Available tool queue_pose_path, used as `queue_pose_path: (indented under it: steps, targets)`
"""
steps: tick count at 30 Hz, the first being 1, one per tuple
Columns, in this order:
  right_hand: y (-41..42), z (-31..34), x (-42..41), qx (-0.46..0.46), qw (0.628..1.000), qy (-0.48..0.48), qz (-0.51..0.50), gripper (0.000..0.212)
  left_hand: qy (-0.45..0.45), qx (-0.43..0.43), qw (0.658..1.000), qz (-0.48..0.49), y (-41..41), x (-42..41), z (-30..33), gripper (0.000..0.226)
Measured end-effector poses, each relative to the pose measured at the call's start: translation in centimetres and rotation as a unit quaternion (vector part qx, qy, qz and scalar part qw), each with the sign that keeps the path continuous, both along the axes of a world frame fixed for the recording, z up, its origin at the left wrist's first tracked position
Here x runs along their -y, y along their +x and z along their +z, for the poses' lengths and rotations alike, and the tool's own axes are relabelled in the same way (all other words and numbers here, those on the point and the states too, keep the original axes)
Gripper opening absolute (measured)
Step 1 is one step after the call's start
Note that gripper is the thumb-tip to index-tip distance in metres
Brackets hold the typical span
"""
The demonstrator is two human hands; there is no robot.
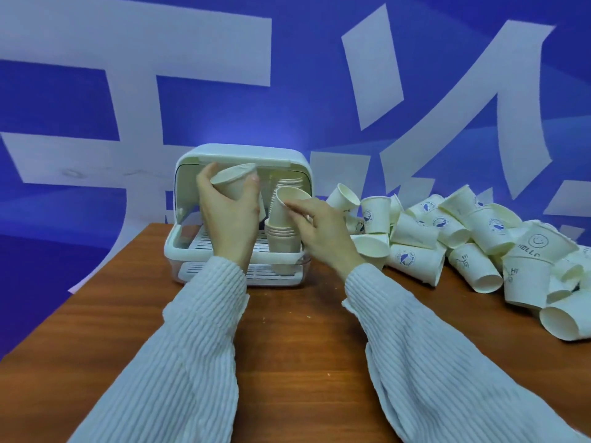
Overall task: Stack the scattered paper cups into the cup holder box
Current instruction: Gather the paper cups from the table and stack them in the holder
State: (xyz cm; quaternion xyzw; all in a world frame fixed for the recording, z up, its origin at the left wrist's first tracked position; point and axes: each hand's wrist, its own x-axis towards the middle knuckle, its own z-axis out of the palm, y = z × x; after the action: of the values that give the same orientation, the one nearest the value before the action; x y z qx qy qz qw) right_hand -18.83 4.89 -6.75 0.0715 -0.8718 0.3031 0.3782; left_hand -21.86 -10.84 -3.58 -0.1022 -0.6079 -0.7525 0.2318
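Note:
The white cup holder box (192,247) stands open at the table's far edge, with a slatted tray inside. My left hand (228,215) grips a paper cup (235,180), tilted, in front of the box opening. A stack of nested cups (283,238) rises from the tray's right side. Its top cup (289,199) leans left, and my right hand (323,233) pinches that cup's rim. Another stack (287,182) shows faintly behind, deeper in the box.
A heap of scattered paper cups (473,241), some printed with blue logos or "HELLO", covers the right side of the wooden table (287,330). A blue wall with large white shapes stands right behind the box.

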Motion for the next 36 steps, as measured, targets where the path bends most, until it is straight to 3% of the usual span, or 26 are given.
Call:
queue_pose_path:
  steps: [6, 10, 12, 15, 18, 24, 31, 34, 36]
  targets:
    - [-0.6, 1.1, 0.4, 0.074, 0.986, 0.149, -0.010, 0.042, -0.031, -0.014, 0.999, 0.006, -0.8, 0.0, -0.6, 0.062]
    - [-0.5, -0.1, 1.1, 0.173, 0.952, 0.254, -0.012, 0.042, -0.053, -0.023, 0.998, 0.010, -1.0, 0.2, -0.6, 0.062]
    - [-0.1, -0.7, 1.0, 0.161, 0.962, 0.220, -0.021, 0.037, -0.070, -0.031, 0.997, 0.003, -0.9, 0.2, -0.7, 0.061]
    - [1.8, -1.0, 0.6, 0.061, 0.996, 0.040, -0.055, 0.047, -0.109, -0.052, 0.993, -0.016, -0.7, 0.0, -1.0, 0.060]
    - [3.2, -1.3, -0.2, -0.002, 0.994, -0.066, -0.086, 0.043, -0.153, -0.077, 0.985, -0.018, -0.9, -0.4, -1.3, 0.061]
    - [4.2, -0.7, -1.4, -0.031, 0.990, -0.092, -0.104, 0.029, -0.247, -0.098, 0.963, -0.043, -1.8, -1.1, -1.8, 0.067]
    - [5.2, -0.5, -2.2, -0.017, 0.986, -0.115, -0.119, 0.019, -0.241, -0.091, 0.965, -0.047, -1.6, -1.8, -2.0, 0.067]
    - [5.2, -0.8, -3.0, 0.012, 0.987, -0.077, -0.137, 0.021, -0.334, -0.099, 0.937, -0.020, -1.3, -2.6, -2.7, 0.066]
    - [5.3, -0.5, -3.9, 0.043, 0.984, -0.033, -0.172, 0.025, -0.441, -0.094, 0.892, 0.008, -1.3, -3.0, -3.4, 0.064]
